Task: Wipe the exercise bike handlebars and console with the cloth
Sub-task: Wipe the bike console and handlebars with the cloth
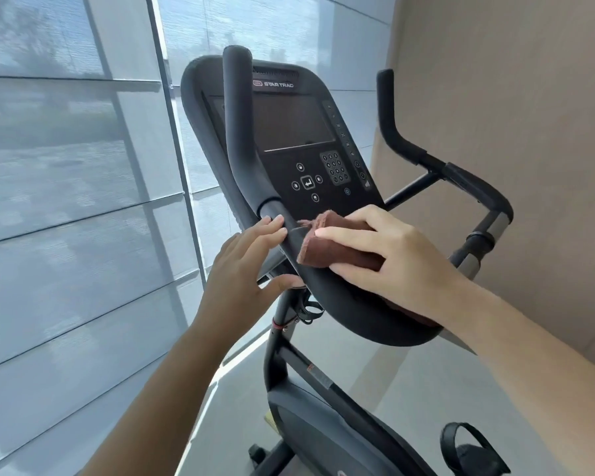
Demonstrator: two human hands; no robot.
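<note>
A black exercise bike fills the middle of the head view. Its console [296, 132] has a dark screen and a keypad below it. The left handlebar [243, 132] rises in front of the console; the right handlebar [461, 176] curves off to the right. A folded brown cloth [337, 249] lies pressed on the padded bar at the foot of the console, under my right hand [389, 259], which grips it. My left hand [244, 269] rests with spread fingers on the left bar beside the cloth, holding nothing.
A tall window with grey roller blinds [66, 201] stands close on the left. A beige wall [512, 97] is on the right. Below are the bike frame [323, 424], a pedal with a strap [471, 451] and grey floor.
</note>
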